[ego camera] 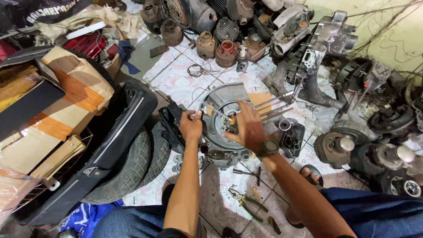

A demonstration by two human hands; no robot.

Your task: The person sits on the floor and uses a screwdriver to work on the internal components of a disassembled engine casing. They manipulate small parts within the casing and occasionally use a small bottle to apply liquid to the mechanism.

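Grey round metal engine casing (220, 128) on tiled floor (176, 79); left hand (191, 127) gripping its left rim, right hand (247, 127) spread open over centre. Risk: casing slipping, loose green-handled pliers (246, 203) underfoot.

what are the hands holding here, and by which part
The left hand grips the left rim of the round grey metal engine casing; the right hand rests spread over its centre, holding nothing I can make out.
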